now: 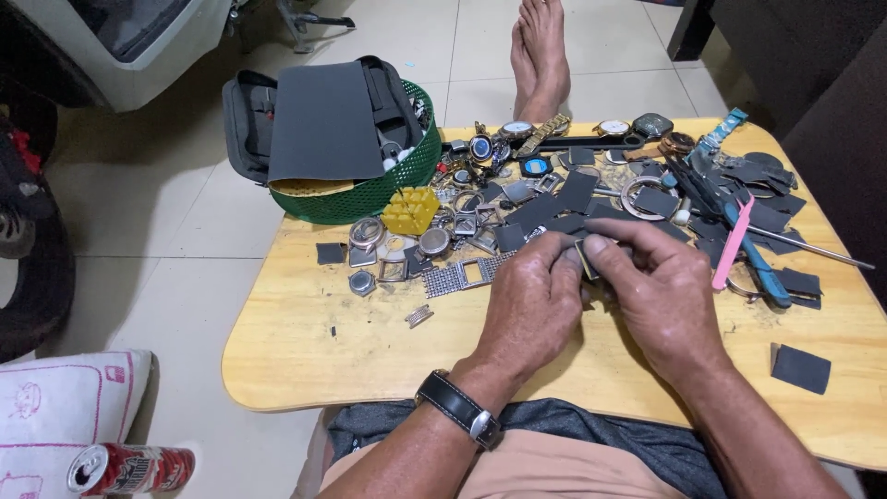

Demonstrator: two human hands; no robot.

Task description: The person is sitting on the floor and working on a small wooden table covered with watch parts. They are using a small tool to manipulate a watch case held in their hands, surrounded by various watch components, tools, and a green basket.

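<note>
My left hand (pixel 534 300) and my right hand (pixel 658 294) meet over the middle of a small wooden table (pixel 305 351). Both pinch a small dark piece with a yellowish edge (pixel 585 259) between thumbs and fingertips; most of it is hidden by my fingers. A black-strapped wristwatch (pixel 459 407) sits on my left wrist. Just left of my hands lies a metal mesh watch band with a buckle (pixel 465 275). Dark sandpaper scraps (pixel 554 208) and watch cases (pixel 434 242) lie beyond my fingers.
A green basket (pixel 388 189) with a grey sheet and black pouch stands at the back left, a yellow block (pixel 412 210) beside it. Watches (pixel 517 130) line the far edge. Pink and blue tools (pixel 739 240) lie right. A drink can (pixel 129 468) lies on the floor. Bare feet (pixel 540 51) rest beyond.
</note>
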